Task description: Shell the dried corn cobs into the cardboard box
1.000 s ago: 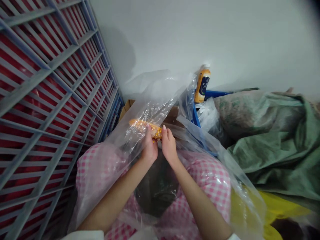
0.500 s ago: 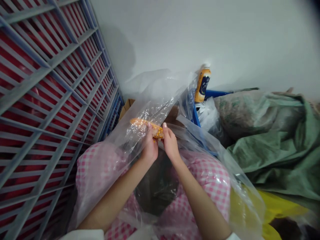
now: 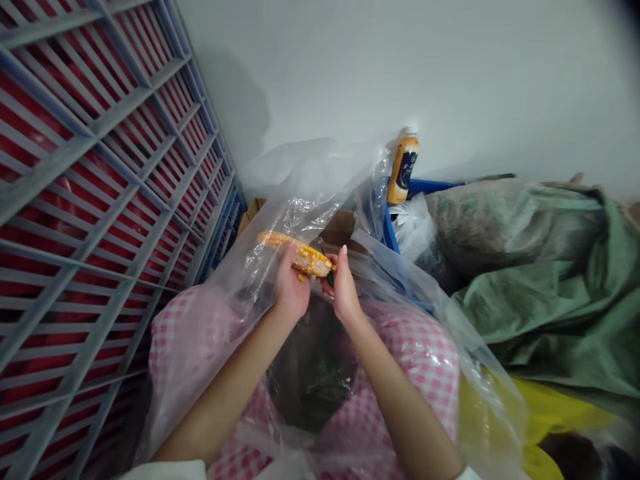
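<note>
Fingers (image 3: 289, 261) of your left hand (image 3: 293, 287) curl closed around the corn cob (image 3: 300, 259) and carry its weight, which leaves the fingertips (image 3: 334, 273) of your right hand (image 3: 343, 290) free to pinch together at its right end. The cob sits slanted just above both hands, its yellow rows looking patchy, with a few loose kernels (image 3: 302, 277) at its underside.

Far to your left, a grey slatted rack (image 3: 65, 260) stands with red showing behind it, and a blue crate edge (image 3: 223, 237) runs along its foot. A clear plastic bag (image 3: 305, 213) rises around your forearms, its film lying over pink gingham cloth (image 3: 425, 360). Its dark opening (image 3: 313, 380) sits directly under your hands, so anything dropping off the cob would likely land inside it rather than outside.

Behind the cob, a cardboard box (image 3: 340, 227) shows through and beside the plastic. Further right, an orange-capped bottle (image 3: 403, 167) stands upright against the white wall (image 3: 450, 73), next to a blue frame (image 3: 393, 230) and a white plastic bag (image 3: 413, 230). A bulging green woven sack (image 3: 525, 287) slumps at the right, with a yellow bag (image 3: 555, 413) tucked below it.
</note>
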`<action>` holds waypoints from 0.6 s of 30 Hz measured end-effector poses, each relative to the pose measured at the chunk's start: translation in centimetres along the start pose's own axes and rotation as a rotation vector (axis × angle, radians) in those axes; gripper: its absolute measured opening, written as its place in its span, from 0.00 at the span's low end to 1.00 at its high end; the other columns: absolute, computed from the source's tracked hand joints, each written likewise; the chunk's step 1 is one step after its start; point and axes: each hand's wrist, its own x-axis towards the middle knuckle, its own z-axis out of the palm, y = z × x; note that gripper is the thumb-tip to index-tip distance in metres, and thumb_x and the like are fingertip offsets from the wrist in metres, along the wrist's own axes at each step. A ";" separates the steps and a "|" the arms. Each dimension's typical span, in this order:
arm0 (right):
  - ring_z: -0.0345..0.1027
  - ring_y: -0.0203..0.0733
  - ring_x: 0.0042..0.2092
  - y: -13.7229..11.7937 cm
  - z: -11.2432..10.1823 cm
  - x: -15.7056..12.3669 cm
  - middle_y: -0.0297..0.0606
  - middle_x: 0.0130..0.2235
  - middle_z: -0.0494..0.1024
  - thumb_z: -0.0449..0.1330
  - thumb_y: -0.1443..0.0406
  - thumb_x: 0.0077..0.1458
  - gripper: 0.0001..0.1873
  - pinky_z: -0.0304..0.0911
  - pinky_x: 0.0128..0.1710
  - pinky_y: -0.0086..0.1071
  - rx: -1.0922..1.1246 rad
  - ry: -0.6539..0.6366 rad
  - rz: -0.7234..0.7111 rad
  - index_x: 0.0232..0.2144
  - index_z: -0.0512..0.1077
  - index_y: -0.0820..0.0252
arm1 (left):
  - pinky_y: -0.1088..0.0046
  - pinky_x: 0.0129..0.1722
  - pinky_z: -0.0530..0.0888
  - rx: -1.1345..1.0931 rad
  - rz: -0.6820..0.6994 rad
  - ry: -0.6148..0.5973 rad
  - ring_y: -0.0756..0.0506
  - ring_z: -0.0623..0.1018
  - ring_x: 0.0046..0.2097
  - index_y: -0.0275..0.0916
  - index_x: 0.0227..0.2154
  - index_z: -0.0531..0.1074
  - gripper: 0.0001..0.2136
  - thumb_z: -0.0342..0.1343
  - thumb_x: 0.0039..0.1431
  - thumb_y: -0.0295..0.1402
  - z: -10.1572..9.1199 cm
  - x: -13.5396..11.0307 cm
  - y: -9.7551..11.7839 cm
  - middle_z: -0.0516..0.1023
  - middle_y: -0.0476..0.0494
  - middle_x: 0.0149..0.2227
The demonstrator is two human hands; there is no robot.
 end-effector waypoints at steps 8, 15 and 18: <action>0.64 0.41 0.40 -1.5 -2.0 0.3 0.40 0.42 0.71 0.41 0.51 0.58 0.24 0.55 0.40 0.33 -0.625 0.233 -0.402 0.37 0.72 0.57 | 0.76 0.31 0.71 0.073 -0.142 0.043 0.51 0.74 0.29 0.37 0.28 0.69 0.04 0.54 0.51 0.31 0.0 0.3 1.1 0.73 0.49 0.27; 0.59 0.39 0.32 -1.6 -3.1 1.0 0.36 0.26 0.67 0.43 0.55 0.58 0.19 0.53 0.36 0.33 -0.699 0.196 -0.452 0.22 0.63 0.58 | 0.75 0.40 0.70 0.008 0.014 0.068 0.52 0.75 0.35 0.39 0.30 0.71 0.05 0.53 0.54 0.34 0.5 0.3 1.6 0.75 0.50 0.31; 0.58 0.38 0.30 -0.9 -2.7 0.8 0.34 0.25 0.66 0.42 0.52 0.58 0.20 0.53 0.33 0.32 -0.535 0.133 -0.400 0.24 0.62 0.58 | 0.74 0.43 0.69 -0.001 0.045 0.034 0.51 0.75 0.35 0.40 0.30 0.72 0.07 0.52 0.56 0.36 0.3 0.5 1.6 0.76 0.50 0.31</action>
